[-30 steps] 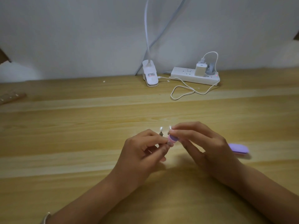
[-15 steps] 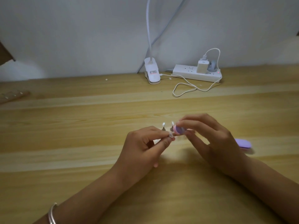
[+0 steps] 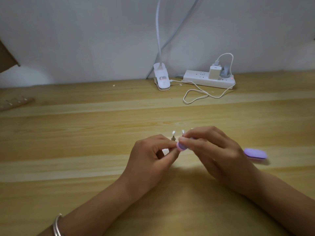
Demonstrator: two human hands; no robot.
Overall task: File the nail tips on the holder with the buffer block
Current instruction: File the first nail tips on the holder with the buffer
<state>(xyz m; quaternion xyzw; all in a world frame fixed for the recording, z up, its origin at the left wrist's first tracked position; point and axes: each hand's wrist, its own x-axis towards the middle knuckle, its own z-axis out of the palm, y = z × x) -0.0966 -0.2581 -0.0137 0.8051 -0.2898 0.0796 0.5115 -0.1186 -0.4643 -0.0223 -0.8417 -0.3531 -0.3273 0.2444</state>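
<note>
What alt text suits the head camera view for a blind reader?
Two hands meet over a wooden table: the right hand holds a purple buffer block close to nail tips on a holder the left hand pinches. A power strip lies behind.

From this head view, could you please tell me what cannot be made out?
Hidden behind the left hand: most of the holder.
Covered by the right hand: the buffer block, except one end.
Too small and blurred: the nail tips and any contact.
Cut off at the top edge: the lamp.
</note>
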